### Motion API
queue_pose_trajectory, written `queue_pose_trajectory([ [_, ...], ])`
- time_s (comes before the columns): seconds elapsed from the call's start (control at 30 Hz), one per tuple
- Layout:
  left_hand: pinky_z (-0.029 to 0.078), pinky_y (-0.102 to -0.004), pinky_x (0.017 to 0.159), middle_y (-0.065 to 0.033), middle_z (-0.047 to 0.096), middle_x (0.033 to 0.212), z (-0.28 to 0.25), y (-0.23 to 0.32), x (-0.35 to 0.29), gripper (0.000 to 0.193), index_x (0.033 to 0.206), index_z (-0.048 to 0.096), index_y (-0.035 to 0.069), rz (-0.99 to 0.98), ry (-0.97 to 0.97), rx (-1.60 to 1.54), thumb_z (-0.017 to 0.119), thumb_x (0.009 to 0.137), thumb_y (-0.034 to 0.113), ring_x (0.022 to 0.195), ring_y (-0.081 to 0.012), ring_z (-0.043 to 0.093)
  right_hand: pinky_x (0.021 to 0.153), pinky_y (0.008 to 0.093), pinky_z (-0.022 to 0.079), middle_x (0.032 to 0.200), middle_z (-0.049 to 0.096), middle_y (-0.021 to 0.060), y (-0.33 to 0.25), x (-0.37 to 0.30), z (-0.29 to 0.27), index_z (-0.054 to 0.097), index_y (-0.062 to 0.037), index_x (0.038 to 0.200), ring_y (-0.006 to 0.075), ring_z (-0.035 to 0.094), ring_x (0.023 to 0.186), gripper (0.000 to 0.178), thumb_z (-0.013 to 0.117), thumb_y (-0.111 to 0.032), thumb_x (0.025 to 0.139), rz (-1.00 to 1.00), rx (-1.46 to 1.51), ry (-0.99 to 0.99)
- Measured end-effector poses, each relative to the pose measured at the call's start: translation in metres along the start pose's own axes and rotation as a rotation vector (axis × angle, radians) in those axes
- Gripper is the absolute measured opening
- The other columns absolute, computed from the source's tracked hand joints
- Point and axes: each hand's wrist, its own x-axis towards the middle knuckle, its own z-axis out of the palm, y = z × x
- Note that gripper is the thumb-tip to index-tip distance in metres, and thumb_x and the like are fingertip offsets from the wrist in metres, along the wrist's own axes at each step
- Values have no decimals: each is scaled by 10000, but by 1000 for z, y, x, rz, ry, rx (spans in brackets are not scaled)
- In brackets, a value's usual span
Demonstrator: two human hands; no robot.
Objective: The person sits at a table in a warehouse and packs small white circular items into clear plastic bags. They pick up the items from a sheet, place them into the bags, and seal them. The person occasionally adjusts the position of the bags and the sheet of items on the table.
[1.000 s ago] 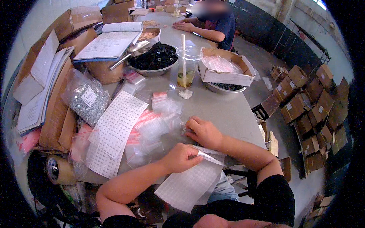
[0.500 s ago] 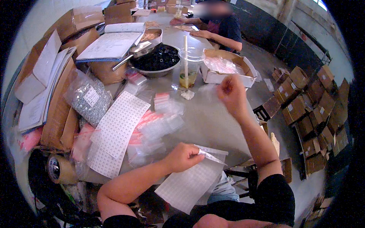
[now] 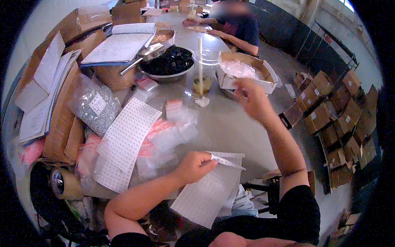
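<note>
My left hand (image 3: 195, 168) is closed on a label sheet (image 3: 207, 189), pale and translucent, whose upper edge curls over to show small printed labels. The sheet hangs over the table's near edge, above my lap. Farther off, my right hand (image 3: 252, 99) is raised at the near side of a white cardboard box (image 3: 247, 85) filled with clear plastic bags (image 3: 240, 70). Its fingers look apart, slightly smeared, and I make out nothing held in them. Left of my left hand lie clear zip bags (image 3: 175, 131) with red strips and more printed label sheets (image 3: 127, 140).
A metal bowl of black parts (image 3: 168, 64) stands behind a plastic cup with a straw (image 3: 201, 80). A bag of metal hardware (image 3: 98, 105), a notebook (image 3: 119, 45) and a tape roll (image 3: 66, 183) are at left. Across the table sits another person (image 3: 236, 33). Cartons (image 3: 337, 119) are stacked at right.
My right hand has changed from a curled fist to looser, spread fingers beside the white box. The blurred clear shape next to it is gone. My left hand and its sheet have shifted slightly.
</note>
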Motion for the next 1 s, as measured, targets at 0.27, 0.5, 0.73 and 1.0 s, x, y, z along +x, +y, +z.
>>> queue_pose_trajectory([
  [0.27, 344, -300, 481, -26, 457, 550, 1, -8, 5, 270, 756, 596, -41, -91, 46, -88, 565, 903, 183, 565, -65, 421, 696, 363, 525, 911, 606, 119, -53, -116, 24, 606, -36, 983, 272, 645, 800, 271, 740, -108, 758, -183, 180, -311],
  [0.5, 335, -292, 488, -6, 436, 575, 1, -5, 4, 285, 746, 569, -46, -6, 15, -87, 562, 915, 183, 578, -59, 405, 639, 329, 504, 851, 588, 99, -51, -126, 27, 599, -35, 917, 230, 623, 746, 212, 733, -52, 754, -16, 384, -290],
  [0.73, 338, -279, 513, 27, 428, 602, 0, -1, 3, 301, 785, 569, -38, -72, -29, -192, 525, 951, 209, 606, -55, 393, 622, 344, 494, 822, 589, 97, -51, -130, 25, 613, -41, 842, 251, 606, 727, 159, 731, -34, 735, -113, 342, -185],
  [1.0, 361, -280, 529, 13, 456, 613, 4, -9, 4, 319, 860, 617, -41, -32, 41, -122, 518, 962, 245, 631, -55, 412, 632, 376, 505, 839, 600, 105, -62, -129, 31, 639, -55, 839, 291, 611, 750, 114, 700, -49, 743, -163, 156, -17],
])
